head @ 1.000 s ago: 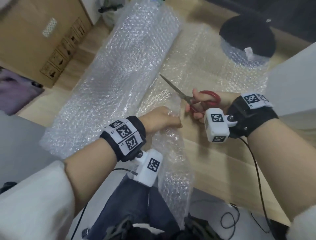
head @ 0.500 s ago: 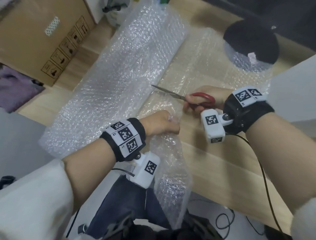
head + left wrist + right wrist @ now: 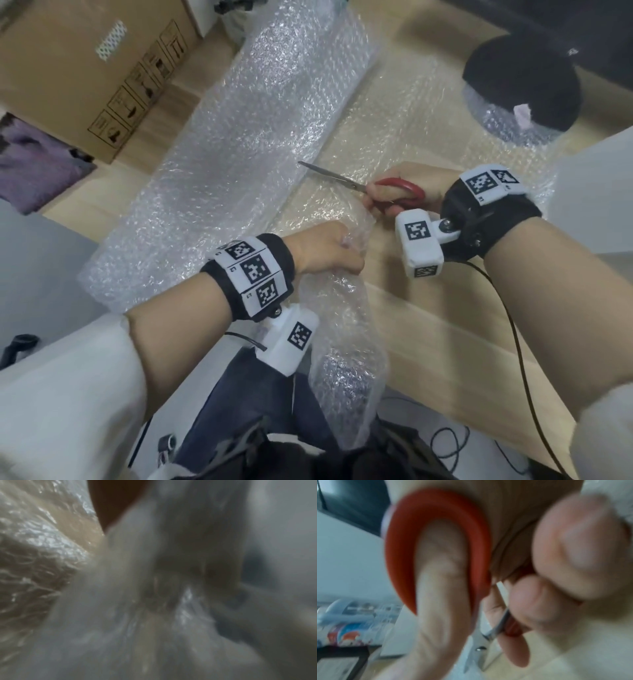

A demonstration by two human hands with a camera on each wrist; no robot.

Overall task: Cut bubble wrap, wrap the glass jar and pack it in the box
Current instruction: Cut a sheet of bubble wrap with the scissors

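A: Desk, mid-cut. Right hand (image 3: 399,193) w/ thumb and fingers through the red loops of the scissors (image 3: 346,181), blades drawn together, lying flat over the bubble wrap (image 3: 387,137) spread on the table (image 3: 445,329).

B: And the left hand (image 3: 322,251)?

A: Fingers curled, pinching a bunched strip of wrap (image 3: 342,342) that hangs off the table edge toward the lap. Wrist view there is all blur, no extra info.

B: How far along?

A: Early, by my read. Cut is partway; the sheet past the blade tips looks uncut and joined to the big roll (image 3: 246,137) at left. Strip not free yet.

B: The jar?

A: Likely the black-lidded thing (image 3: 520,89) at top right, its lower part under wrap; can't confirm it's glass. Well apart from both hands.

B: Box?

A: A cardboard box (image 3: 85,61) beyond the table, top left. Can't say it's the packing one. Left to do, as I judge: finish cut, wrap jar, pack.
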